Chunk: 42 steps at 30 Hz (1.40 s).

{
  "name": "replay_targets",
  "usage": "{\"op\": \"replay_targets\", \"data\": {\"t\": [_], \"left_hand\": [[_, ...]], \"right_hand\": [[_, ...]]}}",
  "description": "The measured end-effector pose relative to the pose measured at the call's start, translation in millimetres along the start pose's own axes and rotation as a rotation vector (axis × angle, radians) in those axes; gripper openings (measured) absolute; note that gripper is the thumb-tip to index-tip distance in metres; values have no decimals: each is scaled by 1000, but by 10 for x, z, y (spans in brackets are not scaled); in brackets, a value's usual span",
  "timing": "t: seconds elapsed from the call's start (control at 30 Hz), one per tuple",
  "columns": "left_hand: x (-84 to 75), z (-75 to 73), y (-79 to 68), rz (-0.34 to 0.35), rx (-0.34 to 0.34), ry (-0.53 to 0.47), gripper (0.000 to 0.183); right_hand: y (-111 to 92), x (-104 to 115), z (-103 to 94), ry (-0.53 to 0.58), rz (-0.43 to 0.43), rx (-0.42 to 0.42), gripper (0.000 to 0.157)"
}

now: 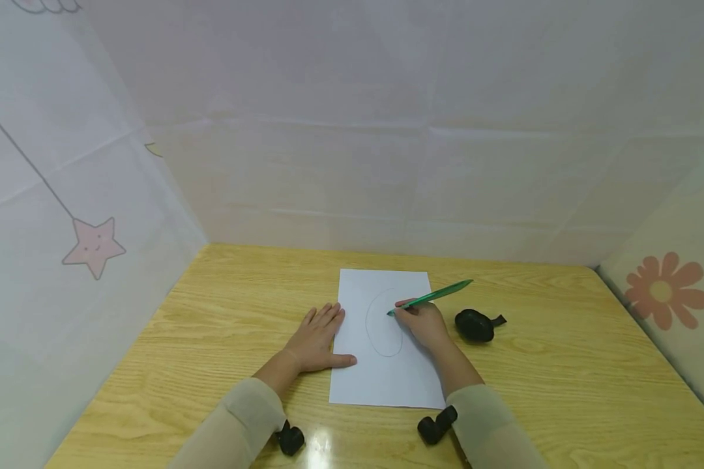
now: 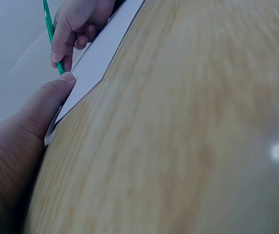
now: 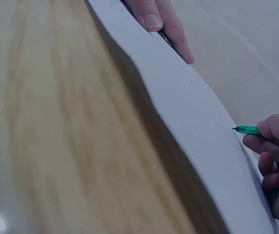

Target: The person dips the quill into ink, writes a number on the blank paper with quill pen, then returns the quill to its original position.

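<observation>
A white sheet of paper lies on the wooden table, bearing a thin, tall oval line with a gap at its upper right. My right hand pinches a green pen, whose tip is close over the paper inside the oval. In the right wrist view the dark point of the pen shows ahead of the fingertips. My left hand rests flat at the paper's left edge, fingers spread and thumb on the sheet. The left wrist view shows that thumb close up.
To the right of the right hand lies a black rounded object with a short strap. Black devices sit at both wrists. Behind the wooden table hangs a pale cloth backdrop with a pink star and a flower.
</observation>
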<state>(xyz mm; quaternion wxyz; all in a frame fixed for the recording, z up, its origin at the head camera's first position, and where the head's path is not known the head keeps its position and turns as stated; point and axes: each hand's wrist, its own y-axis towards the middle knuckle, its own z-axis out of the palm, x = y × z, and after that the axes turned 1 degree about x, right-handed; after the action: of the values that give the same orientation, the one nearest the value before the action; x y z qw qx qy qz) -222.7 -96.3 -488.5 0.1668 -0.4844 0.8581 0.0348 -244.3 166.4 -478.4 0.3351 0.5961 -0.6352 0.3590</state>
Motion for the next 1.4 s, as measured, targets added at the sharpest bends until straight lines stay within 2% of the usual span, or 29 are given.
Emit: {"op": "replay_targets", "data": {"t": [0.5, 1.03, 1.4], "left_hand": [[-47, -46, -21, -18, 10, 25, 106], [-14, -6, -5, 0, -11, 19, 106], [-19, -12, -2, -13, 6, 26, 106]], "right_hand": [[34, 8, 61, 10, -11, 4, 26], [46, 3, 104, 9, -38, 9, 26], [28, 31, 106, 4, -47, 24, 25]]}}
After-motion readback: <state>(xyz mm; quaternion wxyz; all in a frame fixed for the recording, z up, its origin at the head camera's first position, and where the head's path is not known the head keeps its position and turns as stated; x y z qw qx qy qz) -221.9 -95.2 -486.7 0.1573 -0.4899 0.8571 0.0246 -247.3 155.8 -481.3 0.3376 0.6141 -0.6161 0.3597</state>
